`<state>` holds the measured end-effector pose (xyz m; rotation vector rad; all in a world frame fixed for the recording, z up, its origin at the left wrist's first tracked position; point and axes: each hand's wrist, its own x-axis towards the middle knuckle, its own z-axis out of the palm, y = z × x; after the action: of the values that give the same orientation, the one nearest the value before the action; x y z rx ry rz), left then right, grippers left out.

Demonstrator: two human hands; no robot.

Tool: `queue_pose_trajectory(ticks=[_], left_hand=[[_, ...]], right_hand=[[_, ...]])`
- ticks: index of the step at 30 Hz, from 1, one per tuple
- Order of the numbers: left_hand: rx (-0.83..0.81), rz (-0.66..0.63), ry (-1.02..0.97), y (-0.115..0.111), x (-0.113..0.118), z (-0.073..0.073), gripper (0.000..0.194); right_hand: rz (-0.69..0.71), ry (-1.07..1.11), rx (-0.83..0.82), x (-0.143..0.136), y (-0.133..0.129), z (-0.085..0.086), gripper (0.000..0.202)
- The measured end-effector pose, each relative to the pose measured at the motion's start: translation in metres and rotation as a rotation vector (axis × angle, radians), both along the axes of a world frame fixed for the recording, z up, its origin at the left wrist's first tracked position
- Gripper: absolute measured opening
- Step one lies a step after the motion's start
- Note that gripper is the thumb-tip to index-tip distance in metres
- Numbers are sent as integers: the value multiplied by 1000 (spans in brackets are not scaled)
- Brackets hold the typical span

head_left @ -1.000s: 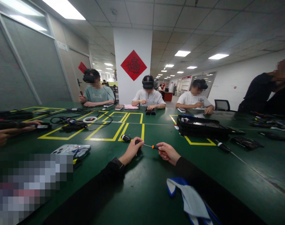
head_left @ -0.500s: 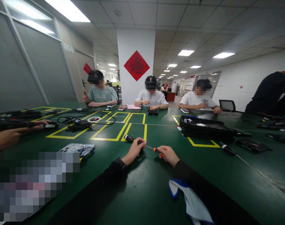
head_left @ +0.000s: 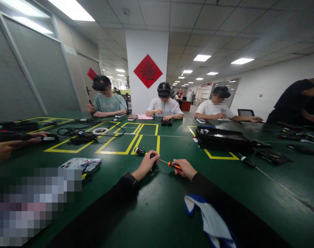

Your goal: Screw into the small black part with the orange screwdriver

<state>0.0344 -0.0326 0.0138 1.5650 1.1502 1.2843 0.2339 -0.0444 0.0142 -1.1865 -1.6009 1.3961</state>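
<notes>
My right hand (head_left: 184,168) is closed around the orange-and-black handle of a screwdriver (head_left: 174,166). The thin shaft points left toward my left hand (head_left: 148,164). In the left fingers is a small dark piece (head_left: 152,156), mostly hidden by them, with the screwdriver's tip right at it; I cannot tell what kind of thing it is. Just beyond the left hand, a black-and-white handled tool (head_left: 139,151) lies on the green table (head_left: 157,203). Nearer to me, below my right forearm, is a white and blue cloth (head_left: 211,218).
A black open case (head_left: 221,137) stands right of centre, with another black-and-white handled tool (head_left: 247,161) before it. Cables (head_left: 80,134) and a white ring (head_left: 100,131) lie left. A bagged item (head_left: 80,165) is at near left. Several people sit opposite; another person's hands (head_left: 7,151) reach in from the left.
My right hand has turned a little, showing more of the orange handle. The view has shifted slightly. Across the table at right, a person's arm has stretched out to the right.
</notes>
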Motion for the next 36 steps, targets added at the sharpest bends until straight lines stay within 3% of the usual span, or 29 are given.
queue_pose_trajectory(ticks=[4,8,20,26,32,36], left_hand=[[13,-1,-17,1,0,-1,25],[47,-3,9,2,1,-2,23],[26,-18,9,3,0,-5,21],[33,-8,8,7,-1,-9,25],[104,-48,59,8,-1,-10,25],[108,-50,72,6,0,-8,24]], right_hand=[[-14,25,87,1,-1,-2,27],[-63,53,201,5,-1,-6,38],[-27,23,139,-1,-2,-3,28],[-38,-25,321,-1,-6,-8,31],[-120,-255,618,-2,-9,-11,22],[-86,-402,675,0,-8,-13,18]])
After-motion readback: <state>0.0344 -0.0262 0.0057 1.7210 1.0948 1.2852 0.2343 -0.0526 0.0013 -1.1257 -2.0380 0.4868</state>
